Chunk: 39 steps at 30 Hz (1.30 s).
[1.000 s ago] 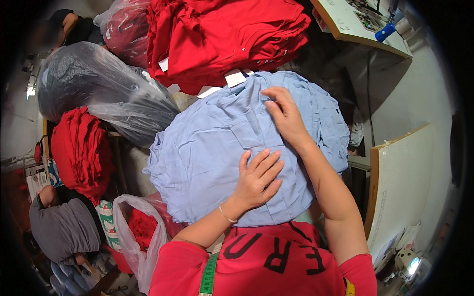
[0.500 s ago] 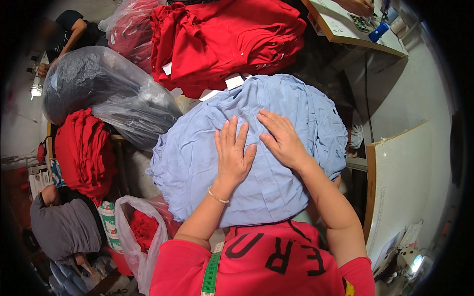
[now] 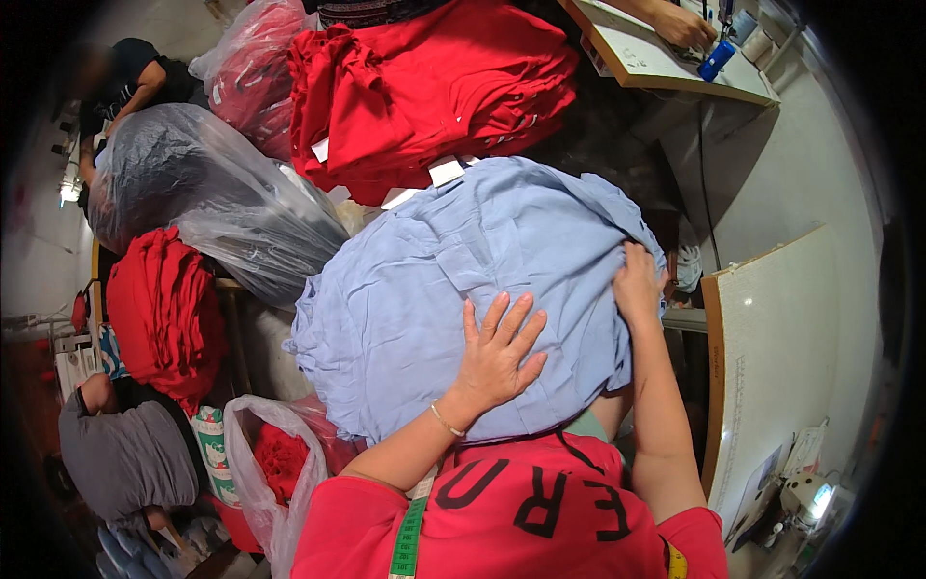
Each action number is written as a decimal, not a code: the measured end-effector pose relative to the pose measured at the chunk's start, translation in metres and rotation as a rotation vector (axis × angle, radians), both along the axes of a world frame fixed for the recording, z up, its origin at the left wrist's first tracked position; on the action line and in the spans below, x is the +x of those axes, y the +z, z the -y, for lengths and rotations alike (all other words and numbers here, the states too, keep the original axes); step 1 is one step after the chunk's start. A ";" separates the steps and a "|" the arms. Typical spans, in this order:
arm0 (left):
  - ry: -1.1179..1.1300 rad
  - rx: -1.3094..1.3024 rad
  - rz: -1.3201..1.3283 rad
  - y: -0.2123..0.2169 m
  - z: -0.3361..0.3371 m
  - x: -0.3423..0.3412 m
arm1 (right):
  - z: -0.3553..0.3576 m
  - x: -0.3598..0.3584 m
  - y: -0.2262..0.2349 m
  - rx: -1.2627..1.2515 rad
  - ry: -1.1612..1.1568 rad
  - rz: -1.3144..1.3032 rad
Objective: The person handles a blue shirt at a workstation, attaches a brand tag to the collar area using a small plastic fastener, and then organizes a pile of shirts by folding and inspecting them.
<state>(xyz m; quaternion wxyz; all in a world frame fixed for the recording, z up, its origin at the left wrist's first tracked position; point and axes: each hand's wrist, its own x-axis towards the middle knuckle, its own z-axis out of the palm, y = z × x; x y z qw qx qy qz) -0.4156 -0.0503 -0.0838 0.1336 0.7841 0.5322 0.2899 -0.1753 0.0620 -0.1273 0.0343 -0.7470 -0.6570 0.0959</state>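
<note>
**Pale-blue cloth braced by one hand, worked at its edge by the other**

Creased and many-layered, a broad, rounded heap of pale-blue cloth (image 3: 386,309) lies directly before the person's torso, its near edge close against a red short-sleeved shirt (image 3: 540,560); its underside is hidden, though the bare leg (image 3: 611,410) beside its lower right edge suggests support by the lap. The left hand (image 3: 497,362) rests on the near middle of the heap, fingers spread and released, grasping nothing; such a flat placement probably steadies the upper layers. The right hand (image 3: 639,285) is at the right margin, its fingers bent into the folds, presumably because the layer edges are reached from there; whether they pinch any cloth cannot be told. Beyond the heap lies a large pile of red folded garments (image 3: 434,87), with white rectangular tags (image 3: 446,171) along its near side; to the left, a clear plastic bag (image 3: 260,241) encloses dark material, probably to hold it together; a green tape measure (image 3: 409,536) hangs down the shirt front, a position likely chosen for ready reach.
</note>
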 end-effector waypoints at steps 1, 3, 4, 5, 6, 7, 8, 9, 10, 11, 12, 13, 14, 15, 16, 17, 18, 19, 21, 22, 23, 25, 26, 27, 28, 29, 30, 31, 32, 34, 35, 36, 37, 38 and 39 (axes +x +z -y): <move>-0.001 -0.010 -0.003 0.001 0.000 0.000 | -0.001 0.014 -0.006 0.007 -0.024 0.014; -0.004 -0.035 -0.007 0.003 0.000 0.001 | -0.001 0.037 -0.015 0.015 -0.072 0.043; 0.001 -0.030 0.001 0.003 0.000 0.001 | -0.002 0.046 -0.019 0.056 -0.058 0.058; 0.006 -0.025 0.008 0.002 0.001 0.000 | -0.006 0.050 -0.017 0.097 -0.046 0.072; 0.011 -0.021 0.016 0.001 0.001 0.000 | -0.010 0.052 -0.017 0.137 -0.032 0.086; 0.011 -0.018 0.015 0.001 0.001 0.000 | -0.015 0.054 -0.016 0.138 -0.074 0.163; 0.017 -0.018 0.009 0.002 0.001 0.000 | -0.024 0.048 -0.006 0.138 -0.111 0.234; 0.012 -0.012 0.006 0.004 0.000 0.000 | -0.032 0.046 0.002 0.140 -0.159 0.309; 0.008 -0.017 0.006 0.005 0.000 0.000 | -0.042 0.055 -0.007 0.173 -0.184 0.313; 0.013 -0.022 0.003 0.005 0.001 0.000 | -0.053 0.055 -0.007 0.197 -0.204 0.273; 0.013 -0.028 0.003 0.006 0.001 0.001 | -0.062 0.055 -0.006 0.220 -0.229 0.237; 0.001 -0.037 0.008 0.008 0.001 0.000 | -0.070 0.055 -0.004 0.244 -0.255 0.200; -0.007 -0.046 0.013 0.010 0.001 0.000 | -0.076 0.051 -0.003 0.392 -0.223 0.167; -0.015 -0.055 0.018 0.011 0.000 -0.001 | -0.077 0.048 -0.002 0.430 -0.149 0.085; 0.002 -0.045 0.090 0.011 -0.001 -0.005 | -0.078 0.045 -0.002 0.468 -0.075 0.003; 0.022 -0.037 0.165 0.008 -0.002 -0.015 | -0.077 0.035 0.004 0.501 0.004 -0.078; 0.036 -0.032 0.248 0.007 -0.004 -0.025 | -0.071 0.018 0.018 0.562 0.024 -0.160; 0.155 0.030 0.148 0.007 -0.010 -0.040 | -0.072 0.008 0.022 0.599 0.111 -0.354; 0.389 0.108 0.046 0.009 -0.030 -0.078 | -0.074 -0.012 0.028 0.536 0.255 -0.668; 0.518 0.120 0.042 0.006 -0.039 -0.098 | -0.078 -0.027 0.030 0.380 0.278 -0.834; 0.583 0.105 -0.008 0.004 -0.046 -0.118 | -0.080 -0.043 0.032 0.219 0.303 -0.999; 0.620 0.017 -0.029 0.001 -0.053 -0.141 | -0.082 -0.062 0.032 0.217 0.411 -0.846; 0.608 -0.053 -0.003 0.001 -0.053 -0.150 | -0.084 -0.069 0.033 0.215 0.472 -0.769; 0.595 -0.123 0.024 -0.002 -0.053 -0.155 | -0.088 -0.073 0.035 0.155 0.454 -0.689; 0.584 0.017 0.101 -0.011 -0.054 -0.157 | -0.091 -0.076 0.037 0.096 0.436 -0.608; 0.614 0.052 0.153 -0.014 -0.054 -0.156 | -0.093 -0.078 0.037 0.034 0.411 -0.523; 0.643 0.088 0.204 -0.016 -0.053 -0.155 | -0.091 -0.080 0.037 0.128 0.322 -0.578; 0.672 0.125 0.256 -0.018 -0.053 -0.156 | -0.094 -0.081 0.037 0.216 0.335 -0.661; 0.714 0.152 0.203 -0.017 -0.051 -0.154 | -0.097 -0.082 0.040 0.300 0.345 -0.739; 0.750 0.262 0.294 -0.014 -0.054 -0.155 | -0.104 -0.087 0.045 0.320 0.228 -0.952; 0.768 0.321 0.338 -0.011 -0.056 -0.157 | -0.109 -0.091 0.052 0.452 0.299 -0.913; 0.797 0.321 0.320 -0.004 -0.061 -0.158 | -0.118 -0.089 0.049 0.419 0.327 -0.904; 0.795 0.273 0.280 -0.006 -0.066 -0.161 | -0.123 -0.087 0.045 0.387 0.354 -0.893; 0.802 0.229 0.235 -0.010 -0.069 -0.167 | -0.119 -0.096 0.037 0.405 0.347 -0.820; 0.807 0.187 0.192 -0.009 -0.071 -0.169 | -0.113 -0.105 0.035 0.426 0.340 -0.745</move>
